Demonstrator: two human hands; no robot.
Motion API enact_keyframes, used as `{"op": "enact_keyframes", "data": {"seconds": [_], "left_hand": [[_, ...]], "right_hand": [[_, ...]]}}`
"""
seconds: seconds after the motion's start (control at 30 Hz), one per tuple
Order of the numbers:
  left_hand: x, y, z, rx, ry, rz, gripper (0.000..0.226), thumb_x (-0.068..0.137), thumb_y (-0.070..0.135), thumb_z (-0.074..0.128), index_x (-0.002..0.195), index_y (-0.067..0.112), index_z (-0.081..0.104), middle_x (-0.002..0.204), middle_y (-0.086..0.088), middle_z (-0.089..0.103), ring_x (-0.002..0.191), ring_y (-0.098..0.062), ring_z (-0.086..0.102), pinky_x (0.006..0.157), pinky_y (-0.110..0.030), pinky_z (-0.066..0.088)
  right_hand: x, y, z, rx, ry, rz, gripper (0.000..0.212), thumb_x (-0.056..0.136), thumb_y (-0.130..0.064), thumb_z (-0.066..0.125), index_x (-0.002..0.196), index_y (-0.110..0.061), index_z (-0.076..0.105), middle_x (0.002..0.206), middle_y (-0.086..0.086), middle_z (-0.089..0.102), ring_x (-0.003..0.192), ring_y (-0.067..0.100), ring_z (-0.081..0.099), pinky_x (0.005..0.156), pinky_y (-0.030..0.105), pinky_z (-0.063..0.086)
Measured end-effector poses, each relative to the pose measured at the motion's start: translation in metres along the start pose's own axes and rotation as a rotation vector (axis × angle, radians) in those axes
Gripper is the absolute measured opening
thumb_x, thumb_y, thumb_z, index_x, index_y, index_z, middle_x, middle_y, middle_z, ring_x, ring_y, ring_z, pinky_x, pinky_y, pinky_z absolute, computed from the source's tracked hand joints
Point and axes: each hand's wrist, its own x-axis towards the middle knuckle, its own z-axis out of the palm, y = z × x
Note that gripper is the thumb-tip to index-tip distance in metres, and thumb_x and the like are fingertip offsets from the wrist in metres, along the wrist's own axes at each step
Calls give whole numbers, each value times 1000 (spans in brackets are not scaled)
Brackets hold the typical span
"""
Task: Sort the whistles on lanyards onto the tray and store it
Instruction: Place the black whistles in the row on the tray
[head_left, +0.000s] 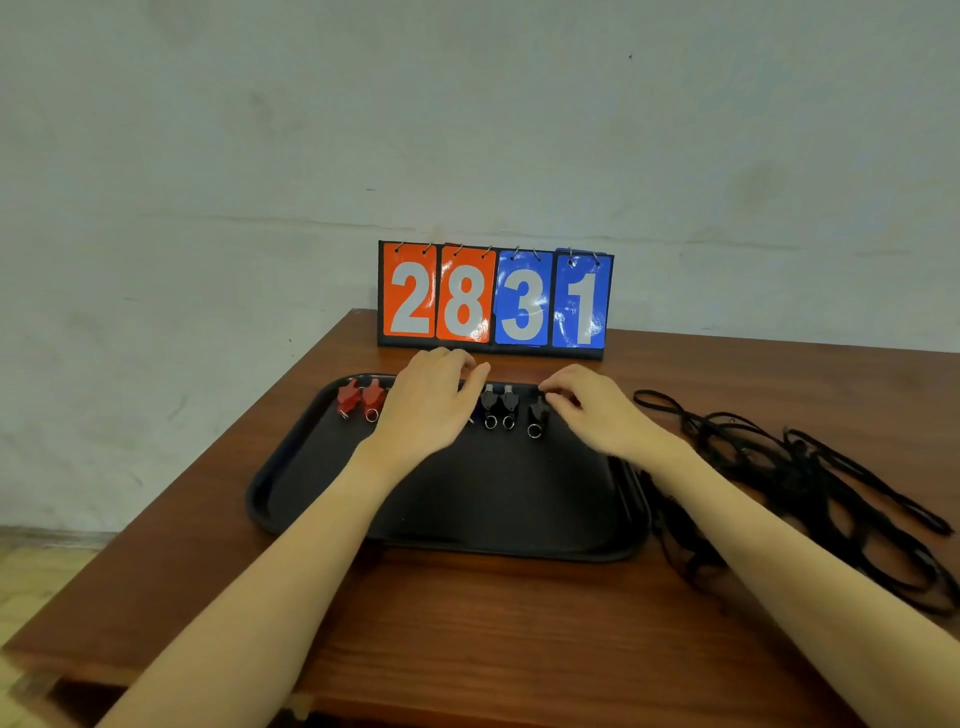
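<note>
We reached both forearms across the wooden table (467, 623) to the far edge of the black tray (447, 514). Our left hand (426, 410) lay flat and relaxed over the row of whistles, grasping nothing. Our right hand (597, 415) pinched the rightmost black whistle (537, 413) with curled fingertips. Two red whistles (361, 399) and two black whistles (498, 405) lay alongside. Loose black lanyards (810, 483) sprawled right of the tray. Beyond stood a scoreboard (496, 301) reading 28 31.
</note>
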Motion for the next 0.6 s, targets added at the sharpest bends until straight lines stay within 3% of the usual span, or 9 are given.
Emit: {"op": "enact_keyframes", "data": {"seconds": [0.13, 0.6], "left_hand": [[0, -1, -2, 8, -9, 5, 39, 99, 40, 42, 126, 16, 57, 124, -2, 61, 115, -14, 55, 93, -25, 41], [0, -2, -4, 14, 10, -11, 39, 99, 40, 42, 126, 15, 57, 124, -4, 61, 115, -16, 55, 97, -30, 43]], "right_hand": [[-19, -2, -3, -162, -181, -126, 38, 99, -23, 45, 136, -15, 51, 142, 1, 50, 130, 16, 45, 110, 35, 36], [-12, -5, 2, -180, -191, -124, 43, 100, -26, 45, 140, -12, 45, 148, 2, 43, 136, 18, 39, 111, 39, 35]]}}
